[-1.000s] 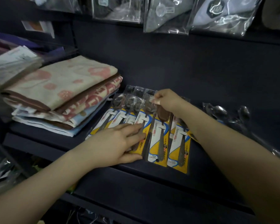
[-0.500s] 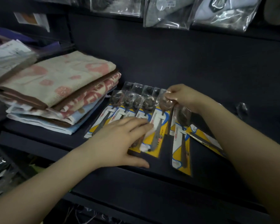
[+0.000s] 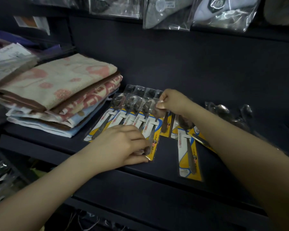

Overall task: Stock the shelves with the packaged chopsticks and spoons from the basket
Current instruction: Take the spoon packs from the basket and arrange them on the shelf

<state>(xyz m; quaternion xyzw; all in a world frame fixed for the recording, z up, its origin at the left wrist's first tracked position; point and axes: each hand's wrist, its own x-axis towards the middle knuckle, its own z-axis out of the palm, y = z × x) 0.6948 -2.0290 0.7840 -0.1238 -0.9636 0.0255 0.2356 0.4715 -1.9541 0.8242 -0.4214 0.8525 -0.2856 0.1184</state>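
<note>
step in hand, as judged: aligning spoon packs already laid on the dark shelf (image 3: 182, 185); the basket is not in view.

a row of overlapped spoon packs (image 3: 123, 120) lies flat on the shelf, just beside a stack of folded towels (image 3: 60, 97) on its left. the left hand (image 3: 120, 145) rests on the near end of the row, fingers curled and pinching the lower edge of the front pack (image 3: 153, 139). the right hand (image 3: 172, 101) is at the far end of that pack, fingers closed on its clear top flap. to the right, a loose pack (image 3: 188, 155) lies apart from the row and slightly askew, with another partly under the right forearm. further right, clear-bagged spoons (image 3: 227, 110) sit in shadow; detail cannot be made out.

next move, as judged: settle the held pack square against its neighbours, release, then bring the loose pack into the row. the film is slippery and the overlap shallow, so a careless push could fan the row out.
</note>
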